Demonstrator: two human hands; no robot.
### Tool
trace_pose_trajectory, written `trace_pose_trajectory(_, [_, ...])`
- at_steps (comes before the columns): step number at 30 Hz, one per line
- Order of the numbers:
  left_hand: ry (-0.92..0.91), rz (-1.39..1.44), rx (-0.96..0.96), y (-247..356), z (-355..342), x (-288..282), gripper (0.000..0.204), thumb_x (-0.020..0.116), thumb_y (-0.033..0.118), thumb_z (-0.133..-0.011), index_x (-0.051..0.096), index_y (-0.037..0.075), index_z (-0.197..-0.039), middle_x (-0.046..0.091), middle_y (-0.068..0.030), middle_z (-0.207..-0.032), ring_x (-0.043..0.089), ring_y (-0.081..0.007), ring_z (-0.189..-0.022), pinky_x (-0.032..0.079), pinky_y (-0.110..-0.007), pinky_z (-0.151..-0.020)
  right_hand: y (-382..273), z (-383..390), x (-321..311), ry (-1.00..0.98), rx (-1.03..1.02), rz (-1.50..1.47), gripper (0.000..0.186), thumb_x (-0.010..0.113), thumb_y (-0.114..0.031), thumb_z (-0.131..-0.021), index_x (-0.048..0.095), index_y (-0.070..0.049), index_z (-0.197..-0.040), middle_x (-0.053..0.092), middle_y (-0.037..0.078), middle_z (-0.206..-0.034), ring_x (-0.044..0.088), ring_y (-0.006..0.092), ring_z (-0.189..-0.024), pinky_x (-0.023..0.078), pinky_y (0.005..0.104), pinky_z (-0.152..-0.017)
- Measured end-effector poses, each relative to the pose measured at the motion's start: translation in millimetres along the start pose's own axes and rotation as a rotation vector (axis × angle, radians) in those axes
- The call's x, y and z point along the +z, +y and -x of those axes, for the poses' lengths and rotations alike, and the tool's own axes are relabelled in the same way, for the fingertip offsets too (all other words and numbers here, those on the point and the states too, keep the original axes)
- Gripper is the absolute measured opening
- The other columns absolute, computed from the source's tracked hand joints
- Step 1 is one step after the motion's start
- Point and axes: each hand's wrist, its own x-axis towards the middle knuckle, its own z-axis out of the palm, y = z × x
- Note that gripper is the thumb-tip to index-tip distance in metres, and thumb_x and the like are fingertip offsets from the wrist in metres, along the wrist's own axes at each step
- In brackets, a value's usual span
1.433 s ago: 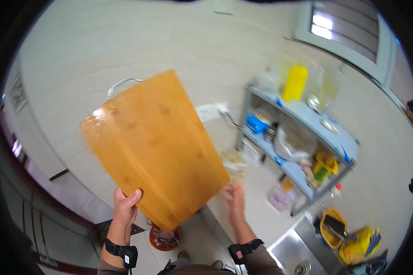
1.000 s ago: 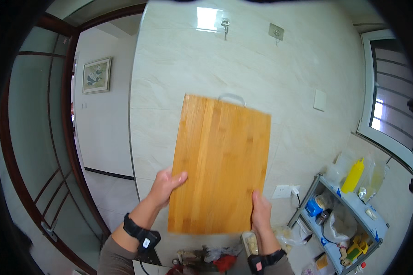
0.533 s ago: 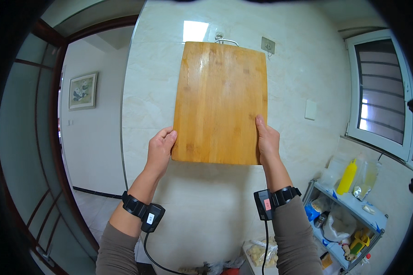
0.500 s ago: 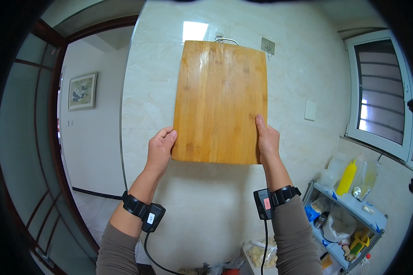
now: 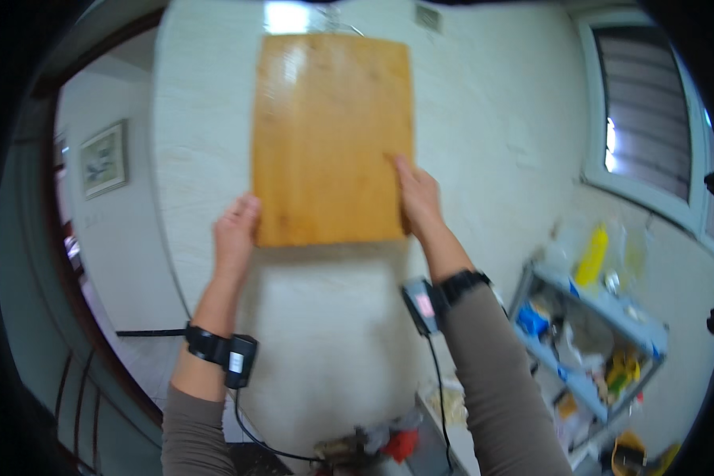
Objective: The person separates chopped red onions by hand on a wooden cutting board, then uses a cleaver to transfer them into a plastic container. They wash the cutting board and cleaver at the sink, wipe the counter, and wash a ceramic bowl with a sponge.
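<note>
A wooden cutting board (image 5: 333, 143) stands upright in front of the pale tiled wall, its metal handle (image 5: 349, 28) at the top edge by a wall hook. My left hand (image 5: 236, 230) grips the board's lower left edge, thumb along the side. At the right edge, somewhat higher, my right hand (image 5: 418, 194) is closed round it with the thumb lying on the front face. The fingers behind the board are hidden, and whether the handle sits on the hook is too blurred to tell.
To the right stands a metal shelf rack (image 5: 603, 309) with a yellow squeeze bottle (image 5: 592, 255) and bags, below an open window (image 5: 646, 111). A dark-framed door (image 5: 36, 317) is at the left. Bags and a red item (image 5: 401, 446) lie low beneath the board.
The whole view has shifted, so the board and both hands appear further left and higher. Both hands keep their grip on the board. The picture is blurrier now.
</note>
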Motion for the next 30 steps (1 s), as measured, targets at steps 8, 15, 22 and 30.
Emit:
trace_pose_trajectory(8, [0.005, -0.121, -0.191, -26.7, 25.8, -60.9, 0.050, 0.056, 0.031, -0.092, 0.045, 0.002, -0.131, 0.056, -0.0099, -0.121, 0.055, -0.0169, -0.110, 0.044, -0.032, -0.094, 56.7, 62.6, 21.1, -0.025, -0.030, 0.044, 0.040, 0.057, -0.027, -0.082, 0.049, 0.001, -0.110, 0.060, 0.026, -0.105, 0.056, 0.0409, -0.102, 0.046, 0.0437, -0.086])
trace_pose_trajectory(15, [-0.213, -0.152, -0.457, -77.8, 184.3, -70.0, 0.038, 0.059, 0.026, -0.091, 0.055, 0.002, -0.120, 0.063, -0.0040, -0.101, 0.060, -0.0109, -0.089, 0.049, -0.026, -0.078, 177.2, 254.4, -70.3, -0.500, 0.061, 0.029, 0.022, 0.054, -0.024, -0.086, 0.055, -0.003, -0.079, 0.060, 0.014, -0.078, 0.056, 0.0268, -0.071, 0.046, 0.0380, -0.066])
trace_pose_trajectory(22, [-1.091, -0.415, -1.052, -166.1, 376.9, -41.1, 0.024, 0.061, 0.021, -0.086, 0.066, 0.003, -0.100, 0.065, -0.0025, -0.088, 0.058, -0.0125, -0.080, 0.048, -0.027, -0.073, 200.4, 585.2, -310.0, -0.298, 0.977, 0.631, 0.035, 0.060, -0.017, -0.086, 0.055, -0.003, -0.118, 0.062, 0.015, -0.112, 0.062, 0.0266, -0.101, 0.050, 0.0353, -0.084])
trace_pose_trajectory(30, [-1.625, -0.389, -0.935, -168.7, 491.5, 65.4, 0.029, 0.059, 0.020, -0.085, 0.063, -0.002, -0.105, 0.067, -0.0093, -0.087, 0.061, -0.0155, -0.082, 0.047, -0.028, -0.075, 43.8, 828.5, -506.2, 0.684, 1.445, 0.914, 0.023, 0.055, -0.018, -0.087, 0.064, -0.002, -0.100, 0.066, 0.008, -0.079, 0.062, 0.0147, -0.066, 0.051, 0.0279, -0.059])
